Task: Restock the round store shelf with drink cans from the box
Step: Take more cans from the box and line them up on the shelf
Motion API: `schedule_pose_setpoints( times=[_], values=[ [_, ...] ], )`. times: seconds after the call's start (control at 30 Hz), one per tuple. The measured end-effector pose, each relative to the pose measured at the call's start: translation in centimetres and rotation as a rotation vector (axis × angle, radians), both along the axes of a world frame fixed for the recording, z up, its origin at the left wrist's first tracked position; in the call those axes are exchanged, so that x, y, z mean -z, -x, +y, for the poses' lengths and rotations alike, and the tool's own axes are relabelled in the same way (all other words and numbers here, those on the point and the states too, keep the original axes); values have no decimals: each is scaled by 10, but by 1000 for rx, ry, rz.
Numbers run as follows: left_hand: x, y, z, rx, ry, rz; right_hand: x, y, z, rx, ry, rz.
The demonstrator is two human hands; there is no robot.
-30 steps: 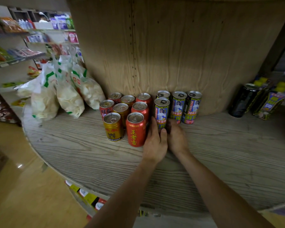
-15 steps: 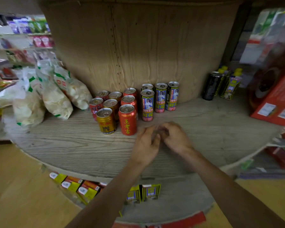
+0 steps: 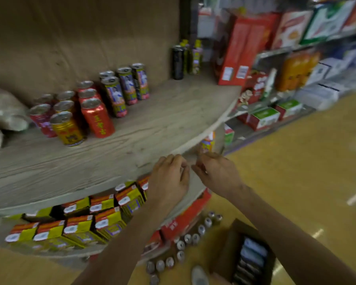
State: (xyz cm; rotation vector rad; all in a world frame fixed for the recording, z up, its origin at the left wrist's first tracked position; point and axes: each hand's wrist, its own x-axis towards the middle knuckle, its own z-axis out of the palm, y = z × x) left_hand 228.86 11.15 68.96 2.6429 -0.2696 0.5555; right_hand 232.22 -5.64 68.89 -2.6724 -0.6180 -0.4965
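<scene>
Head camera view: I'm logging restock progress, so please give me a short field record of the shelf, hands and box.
shelf: round wooden tier, cans grouped back left
red can: upright, front of group
gold can: left of red can
tall cans: right of the red ones
left hand: at shelf edge, fingers loosely curled, empty
right hand: beside it, no can seen
box: open on floor, cans inside
floor cans: row along shelf base
</scene>
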Motion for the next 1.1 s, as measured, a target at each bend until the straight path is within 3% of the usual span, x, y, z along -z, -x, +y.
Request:
schedule_pose_setpoints(
  times=[0.53, 1.1],
  values=[
    [107, 50, -146, 438, -121, 371, 108, 130, -161, 301, 114, 432],
    [301, 82, -270, 352, -135, 743, 315, 182, -299, 394, 5, 907]
  ],
)
